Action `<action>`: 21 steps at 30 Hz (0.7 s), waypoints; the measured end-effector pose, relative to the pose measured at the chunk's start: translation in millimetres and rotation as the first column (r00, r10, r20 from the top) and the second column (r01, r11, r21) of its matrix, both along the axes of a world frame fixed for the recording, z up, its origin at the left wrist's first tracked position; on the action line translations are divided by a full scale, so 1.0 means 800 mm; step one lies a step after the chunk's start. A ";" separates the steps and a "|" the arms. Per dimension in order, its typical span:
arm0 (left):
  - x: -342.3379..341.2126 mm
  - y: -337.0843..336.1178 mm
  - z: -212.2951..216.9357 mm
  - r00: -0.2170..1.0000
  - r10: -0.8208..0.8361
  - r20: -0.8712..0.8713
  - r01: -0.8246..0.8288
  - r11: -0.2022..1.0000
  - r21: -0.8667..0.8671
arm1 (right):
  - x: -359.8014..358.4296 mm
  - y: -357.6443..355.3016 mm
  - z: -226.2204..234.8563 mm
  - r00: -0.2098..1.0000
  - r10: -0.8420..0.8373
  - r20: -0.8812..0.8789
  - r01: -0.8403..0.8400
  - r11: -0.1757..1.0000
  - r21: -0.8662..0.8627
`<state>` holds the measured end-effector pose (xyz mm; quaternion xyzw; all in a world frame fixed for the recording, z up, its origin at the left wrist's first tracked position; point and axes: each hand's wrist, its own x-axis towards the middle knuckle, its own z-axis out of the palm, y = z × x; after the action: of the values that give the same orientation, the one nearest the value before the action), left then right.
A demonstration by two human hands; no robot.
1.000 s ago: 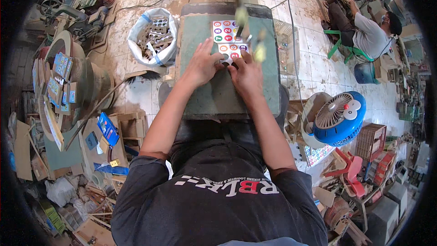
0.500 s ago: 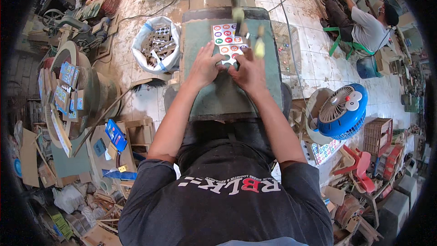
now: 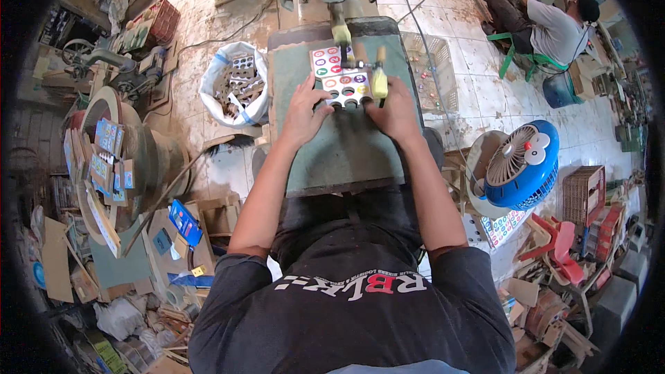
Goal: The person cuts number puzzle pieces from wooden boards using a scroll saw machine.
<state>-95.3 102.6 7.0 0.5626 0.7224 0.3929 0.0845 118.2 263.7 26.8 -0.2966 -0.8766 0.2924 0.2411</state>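
Note:
A white board printed with coloured numbered circles lies flat on a green machine table. Dark round holes show along its near edge. My left hand holds the board's left side, with the thumb at the near left corner. At the right side, my right hand grips the near right corner, its fingertips partly hidden behind a yellow-wrapped machine part. Over the board's far side hangs another yellow-wrapped rod, joined by a dark metal bracket.
A white sack of perforated offcuts stands left of the table, a plastic crate right of it. Further right is a blue fan. A co-worker sits on a green stool at the far right. Printed boards are piled at the left.
My hands have moved apart, from close together at the board's near edge to its two sides. More dark holes now show along that edge. The view has shifted slightly.

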 end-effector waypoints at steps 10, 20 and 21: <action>-0.003 -0.006 0.006 0.963 -0.026 0.270 0.009 0.998 0.063 | -0.018 0.007 -0.003 0.948 0.175 0.266 -0.190 0.981 0.033; -0.015 -0.020 0.013 0.996 -0.086 0.039 0.090 0.991 -0.099 | 0.075 0.050 -0.050 0.913 -0.374 -0.161 0.387 0.921 0.056; -0.018 -0.022 0.011 0.995 -0.087 0.044 0.091 0.991 -0.099 | 0.087 0.061 -0.060 0.862 -0.494 -0.114 0.483 0.868 -0.112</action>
<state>-109.4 84.8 15.5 0.5815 0.7136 0.3629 0.1448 187.4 312.2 -21.5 -0.4974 -0.7414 0.2765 0.3556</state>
